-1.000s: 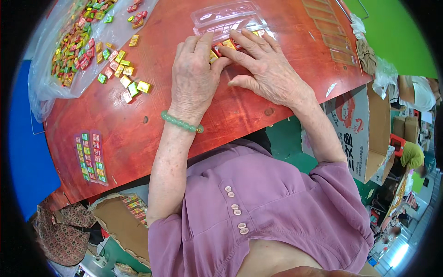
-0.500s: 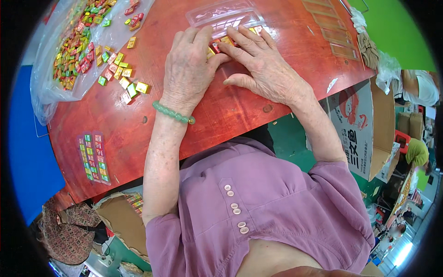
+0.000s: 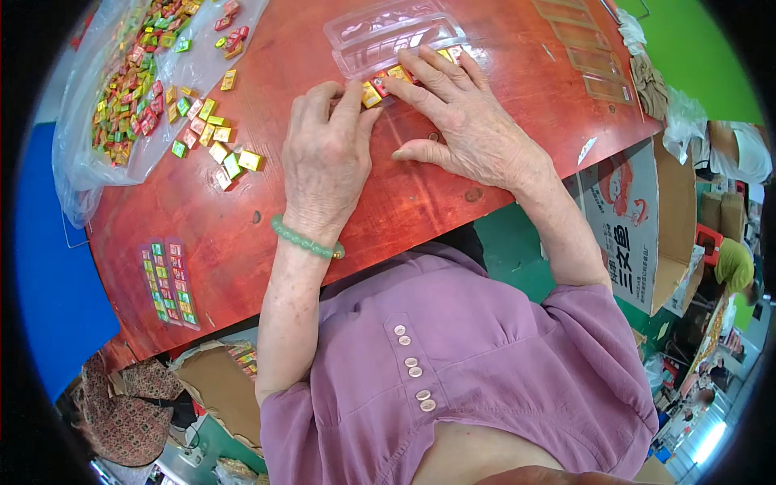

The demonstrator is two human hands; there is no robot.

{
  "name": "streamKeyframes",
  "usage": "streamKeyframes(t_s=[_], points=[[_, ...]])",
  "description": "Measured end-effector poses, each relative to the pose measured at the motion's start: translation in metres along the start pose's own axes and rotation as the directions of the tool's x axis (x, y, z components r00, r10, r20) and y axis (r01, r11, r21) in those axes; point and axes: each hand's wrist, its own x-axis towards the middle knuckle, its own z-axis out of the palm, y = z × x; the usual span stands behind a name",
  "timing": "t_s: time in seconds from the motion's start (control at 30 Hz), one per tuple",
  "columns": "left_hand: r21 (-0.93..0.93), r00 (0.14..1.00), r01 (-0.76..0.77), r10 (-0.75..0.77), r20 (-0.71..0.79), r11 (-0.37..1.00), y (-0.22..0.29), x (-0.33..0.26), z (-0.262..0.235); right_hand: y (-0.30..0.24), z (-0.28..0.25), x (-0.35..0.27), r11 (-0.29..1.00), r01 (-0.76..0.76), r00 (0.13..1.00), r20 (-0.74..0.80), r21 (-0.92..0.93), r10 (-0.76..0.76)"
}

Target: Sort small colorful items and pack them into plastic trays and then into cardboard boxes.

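Note:
A row of small yellow and red boxes (image 3: pixel 374 89) lies on the red table at the near edge of a clear plastic tray (image 3: pixel 388 20). My right hand (image 3: pixel 481 121) spreads over this row, its fingers stretched across the boxes and its thumb apart from them. At the row's left end is my left hand (image 3: pixel 327 153), with a green bead bracelet (image 3: pixel 303 238) at the wrist. Its fingers are half bent, and the index fingertip is beside the end yellow box. Nothing shows in its grasp. My right fingers hide part of the row.
Loose small boxes (image 3: pixel 218 133) lie left of my hands, beside a clear plastic bag (image 3: pixel 85 153) holding many more. Filled strips of boxes (image 3: pixel 168 283) sit at the table's left edge. Clear trays (image 3: pixel 586 61) lie far right. A cardboard carton (image 3: pixel 638 226) stands below the right edge.
My left hand has drawn back toward me and slightly left, uncovering the yellow and red boxes at the row's left end. My right hand stays nearly in place.

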Motion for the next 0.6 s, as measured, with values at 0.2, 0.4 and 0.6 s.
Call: streamKeyframes(t_s=[0.2,0.4,0.6], points=[[0.052,0.999,-0.020,0.019,0.032,0.998,0.003,0.010,0.003,0.001,0.001,0.000,1.000,0.012,1.000,-0.010,-0.002,-0.012],[0.290,0.986,-0.133,0.097,0.137,0.948,0.008,0.019,-0.003,0.000,0.000,0.002,1.000,0.001,1.000,-0.004,0.014,-0.001],[0.374,0.944,-0.281,0.184,0.274,0.884,0.020,0.024,-0.010,0.000,-0.002,0.000,1.000,0.002,1.000,0.017,0.003,-0.002]])
